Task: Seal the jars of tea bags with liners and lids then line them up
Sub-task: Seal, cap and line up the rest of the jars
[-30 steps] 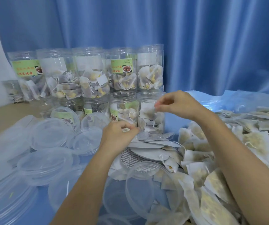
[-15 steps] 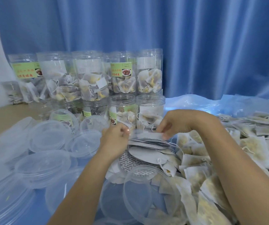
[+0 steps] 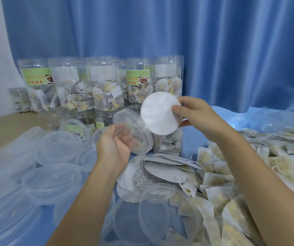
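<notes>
Holding a clear lid [image 3: 133, 132] tilted, cupped in curled fingers, the left hand [image 3: 115, 146] sits at centre. Right hand [image 3: 194, 116] at 2 o'clock of it pinches a white liner [image 3: 158, 113] by its edge, overlapping the lid's rim. Filled jars [image 3: 103, 89] stand at 12 o'clock; loose liners [image 3: 153, 169] lie at 6.

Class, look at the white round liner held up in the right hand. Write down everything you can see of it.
The liner is a thin, flat white disc, papery or foam-like, plain on the side facing us. The right hand pinches its right edge, holding it up nearly upright, facing the camera, above the table. Its lower left edge overlaps the clear lid held by the left hand.
</notes>
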